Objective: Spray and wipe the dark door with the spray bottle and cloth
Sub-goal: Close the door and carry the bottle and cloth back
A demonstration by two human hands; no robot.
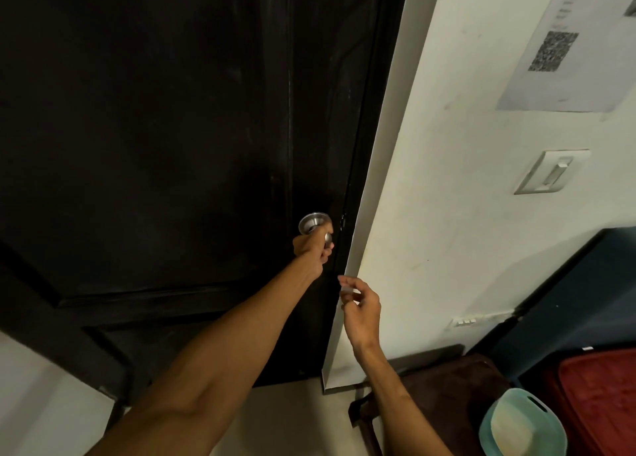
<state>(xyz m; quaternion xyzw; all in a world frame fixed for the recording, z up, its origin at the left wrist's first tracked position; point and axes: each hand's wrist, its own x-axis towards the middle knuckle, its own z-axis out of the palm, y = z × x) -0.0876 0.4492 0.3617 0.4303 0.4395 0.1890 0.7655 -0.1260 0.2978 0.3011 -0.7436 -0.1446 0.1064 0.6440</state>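
We count one dark door [155,128] and one metal doorknob [310,223] on it. We count two bare hands: one left hand [311,248] and one right hand [362,308]. We also count one printed paper sheet [585,84] bearing one square code patch [553,51], one white switch plate [547,171], one teal tub [495,421] and one red case [605,397].

dim, soft-focus wide-angle view, perhaps blurred, edges bowed

**Pale floor and what stood on it**

The pale floor [292,421] lay below the right grip [359,313]. Lower right of that grip, a dark brown bag [447,383] sat on it. Farther right were a teal basin [519,396] and a red suitcase [602,404].
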